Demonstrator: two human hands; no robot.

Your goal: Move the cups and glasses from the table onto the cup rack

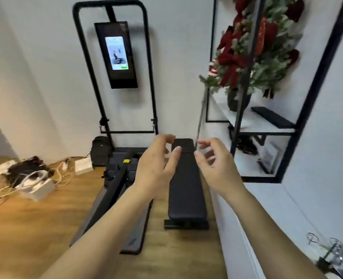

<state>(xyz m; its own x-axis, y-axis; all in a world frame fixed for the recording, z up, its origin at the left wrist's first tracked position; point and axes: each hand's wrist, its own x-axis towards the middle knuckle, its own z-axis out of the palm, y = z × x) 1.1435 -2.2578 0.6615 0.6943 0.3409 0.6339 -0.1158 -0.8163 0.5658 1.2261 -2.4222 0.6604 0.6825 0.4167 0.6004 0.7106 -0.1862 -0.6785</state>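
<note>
My left hand (pixel 156 164) and my right hand (pixel 217 166) are stretched out in front of me over the floor. Both hold nothing and their fingers are apart and loosely curled. At the bottom right corner a wire cup rack (pixel 325 250) stands on a white table (pixel 287 228), with blurred glassware on it. No cup or glass is in either hand.
A black padded bench (pixel 184 188) stands on the wooden floor under my hands, next to a folded treadmill (pixel 116 198). A black frame with a screen (pixel 116 55) leans on the wall. Cables and white boxes (pixel 38 184) lie at left. A shelf (pixel 267 125) holds a plant.
</note>
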